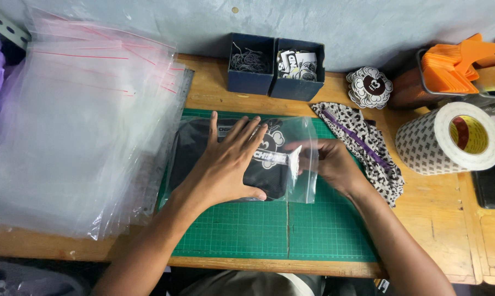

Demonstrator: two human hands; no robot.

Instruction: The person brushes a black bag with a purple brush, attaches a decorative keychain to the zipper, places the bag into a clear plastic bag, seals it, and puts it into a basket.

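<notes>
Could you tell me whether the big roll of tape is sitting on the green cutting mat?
No, the tape roll rests on the bare wooden table, right of the green mat.

Two hands are at work: the left hand and the right hand. There is one clear bag with one black folded garment inside it. One green cutting mat lies on the one wooden table. Two dark blue boxes stand side by side. There is one roll of tape, one purple comb, one spotted cloth, one stack of round stickers, one pile of clear bags and one stack of orange cards.
</notes>
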